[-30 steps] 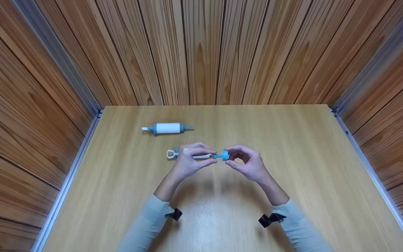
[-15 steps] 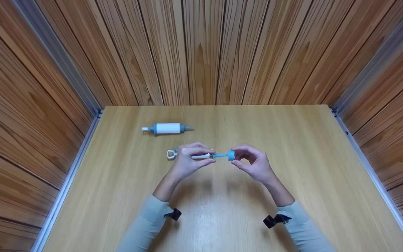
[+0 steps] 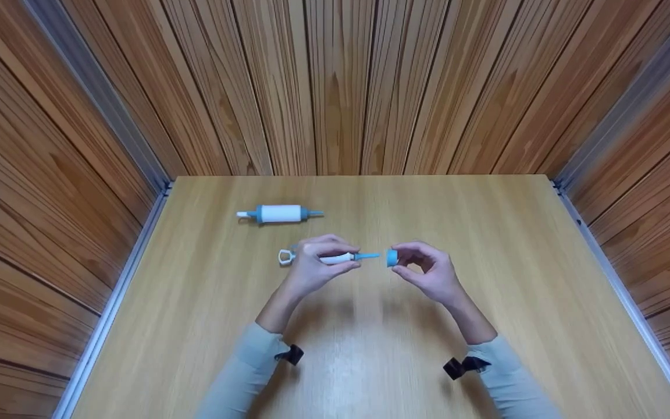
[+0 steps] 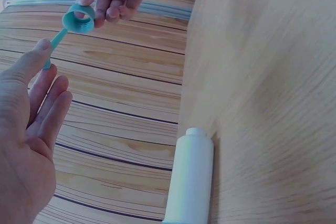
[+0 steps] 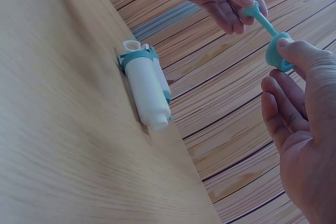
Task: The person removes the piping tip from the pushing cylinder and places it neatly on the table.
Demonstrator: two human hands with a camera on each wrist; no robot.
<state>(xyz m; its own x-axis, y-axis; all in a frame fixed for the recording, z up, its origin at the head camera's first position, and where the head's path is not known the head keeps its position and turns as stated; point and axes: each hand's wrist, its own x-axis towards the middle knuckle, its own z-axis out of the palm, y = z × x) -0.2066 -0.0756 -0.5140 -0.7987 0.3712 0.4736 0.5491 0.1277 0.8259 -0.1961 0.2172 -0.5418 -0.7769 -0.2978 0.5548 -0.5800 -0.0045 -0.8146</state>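
Note:
My left hand (image 3: 317,265) pinches a thin teal stick (image 3: 369,256) near its wider end between thumb and fingers. Opposite it, my right hand (image 3: 429,272) holds a short teal ring-shaped cap (image 3: 392,258) by its edge. In the head view a narrow gap lies between the stick's free tip and the cap. Threads show inside the open cap (image 4: 79,20) in the left wrist view. Beneath my left hand a white cylinder (image 5: 147,90) with a teal collar and a white loop handle lies on the table, partly hidden from the head camera.
Farther back on the table (image 3: 474,233) lies a second white cylinder (image 3: 280,213) with teal ends and a white tip. Wood-panelled walls (image 3: 338,87) and metal rails (image 3: 614,273) border the table at the back and sides.
My right hand has moved to the right with the cap, and the stick and cap now appear apart in the head view. My left hand has stayed nearly still, holding the stick.

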